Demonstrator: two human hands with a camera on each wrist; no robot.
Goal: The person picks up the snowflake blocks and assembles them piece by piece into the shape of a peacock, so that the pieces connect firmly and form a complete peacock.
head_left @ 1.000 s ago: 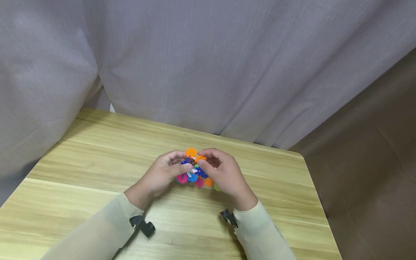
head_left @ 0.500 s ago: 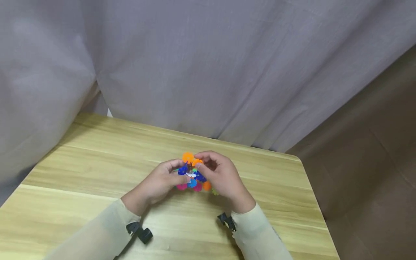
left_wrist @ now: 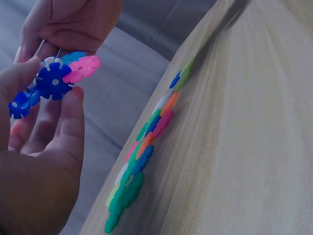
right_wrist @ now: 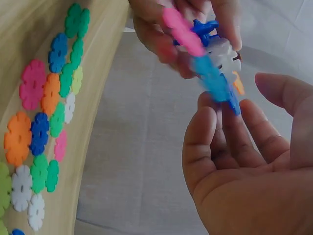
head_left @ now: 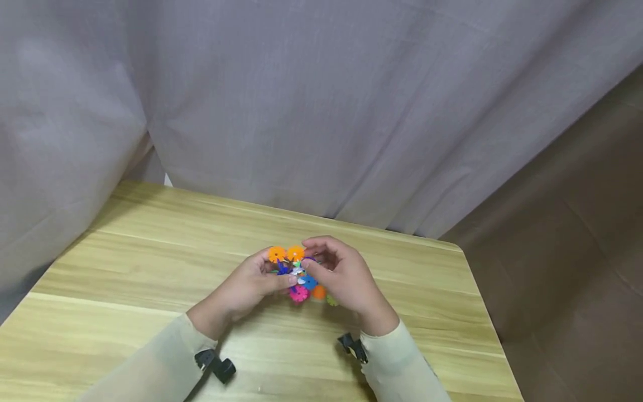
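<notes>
Both hands hold a cluster of interlocked plastic snowflake discs point(head_left: 297, 270) just above the wooden table point(head_left: 150, 251). Two orange discs sit on its top; blue, white and pink ones lie lower. My left hand point(head_left: 273, 270) grips it from the left, its thumb pressing a dark blue disc point(left_wrist: 53, 81) beside a pink disc point(left_wrist: 81, 68). My right hand point(head_left: 321, 259) pinches it from the right, with curled fingers point(right_wrist: 215, 142) under a light blue disc point(right_wrist: 211, 74). A pink disc point(right_wrist: 180, 30) and a white disc point(right_wrist: 225, 54) sit nearer the left hand point(right_wrist: 161, 29).
Several loose discs point(right_wrist: 44, 122) in many colours lie flat on the table under the hands, seen as a row of loose discs point(left_wrist: 146, 147) in the left wrist view. A grey curtain point(head_left: 321, 100) hangs behind the table. The table's right edge point(head_left: 484, 318) drops to a brown floor.
The hands have turned the cluster: two orange discs now stand side by side on top, where one showed before. Both hands keep their hold and sit slightly lower.
</notes>
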